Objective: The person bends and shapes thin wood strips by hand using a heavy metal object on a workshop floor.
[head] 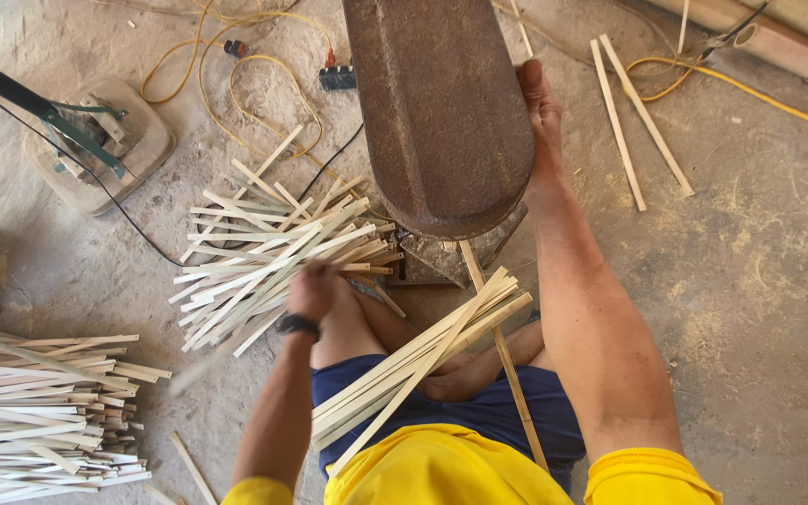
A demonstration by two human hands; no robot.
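Note:
I sit on the floor in front of a rusty brown metal housing (437,112). My right hand (540,108) lies flat against its right edge with the fingers stretched along it. My left hand (315,290), blurred by motion and wearing a dark wristband, is over a loose heap of pale bamboo strips (264,252); whether it holds a strip cannot be made out. A bundle of bamboo strips (418,360) rests slantwise across my lap. One longer darker strip (509,374) runs from under the housing down past my knee.
A second stack of strips (39,411) lies at the lower left. A stand on a flat base (95,140), yellow cable (236,75), a power strip (337,77) and black cable lie behind. Loose slats (630,122) and bamboo poles (797,37) lie at the right.

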